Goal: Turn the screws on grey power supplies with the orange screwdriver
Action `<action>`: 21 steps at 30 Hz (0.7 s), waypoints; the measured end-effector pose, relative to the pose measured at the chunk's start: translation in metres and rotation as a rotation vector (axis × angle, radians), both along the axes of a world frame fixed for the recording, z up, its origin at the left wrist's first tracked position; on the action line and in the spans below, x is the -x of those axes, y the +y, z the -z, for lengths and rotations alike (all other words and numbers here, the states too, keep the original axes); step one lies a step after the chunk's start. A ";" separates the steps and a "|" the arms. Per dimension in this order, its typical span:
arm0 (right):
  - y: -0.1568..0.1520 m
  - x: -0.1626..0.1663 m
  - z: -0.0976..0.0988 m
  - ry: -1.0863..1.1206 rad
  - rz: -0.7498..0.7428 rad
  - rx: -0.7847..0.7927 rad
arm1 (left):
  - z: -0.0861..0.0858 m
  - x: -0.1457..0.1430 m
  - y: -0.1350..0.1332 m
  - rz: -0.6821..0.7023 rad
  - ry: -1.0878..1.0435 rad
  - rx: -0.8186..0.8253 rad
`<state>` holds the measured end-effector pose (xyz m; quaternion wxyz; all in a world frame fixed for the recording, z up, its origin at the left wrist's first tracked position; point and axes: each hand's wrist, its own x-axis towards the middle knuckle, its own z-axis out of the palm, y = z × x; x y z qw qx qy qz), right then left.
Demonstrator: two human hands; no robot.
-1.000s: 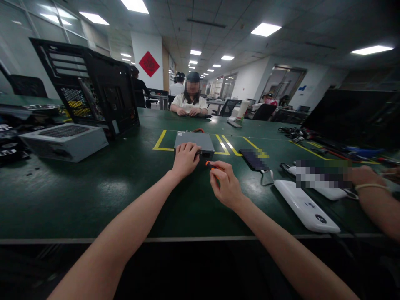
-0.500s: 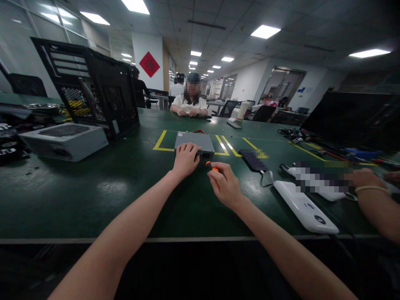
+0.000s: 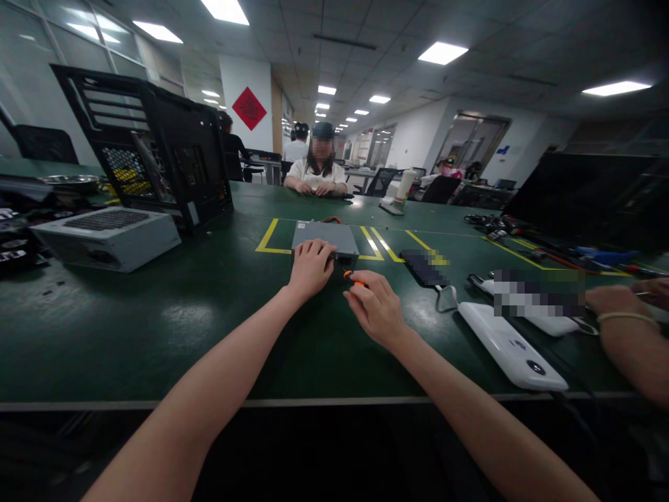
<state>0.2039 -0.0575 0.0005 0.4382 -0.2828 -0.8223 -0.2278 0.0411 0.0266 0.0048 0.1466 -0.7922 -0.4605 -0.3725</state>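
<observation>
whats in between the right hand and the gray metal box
In the head view, an orange-and-black tool, pinched in the right hand, pokes out toward the gray metal box; I cannot tell whether it touches.

We could not read any words. The red sign (image 3: 249,108) on the wall (image 3: 230,77), the label (image 3: 301,225) on the gray box (image 3: 337,237) and the marks (image 3: 518,344) on the white pack (image 3: 499,338) were too blurry.

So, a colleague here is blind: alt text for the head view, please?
A left hand rests on a grey box on a green table; the right hand holds a small orange-and-black tool near the box. A black computer case stands at left.
</observation>
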 end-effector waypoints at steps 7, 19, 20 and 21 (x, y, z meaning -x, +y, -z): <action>-0.002 0.001 -0.003 0.079 0.049 -0.015 | -0.001 -0.001 -0.001 -0.013 -0.006 -0.013; -0.002 -0.001 -0.001 0.048 0.085 -0.027 | -0.001 -0.002 0.000 -0.018 -0.020 0.005; -0.002 -0.001 -0.001 0.050 0.067 -0.020 | -0.001 -0.002 0.000 -0.018 -0.026 0.007; -0.002 -0.001 -0.001 0.055 0.063 -0.018 | -0.001 -0.002 0.000 -0.018 -0.031 0.008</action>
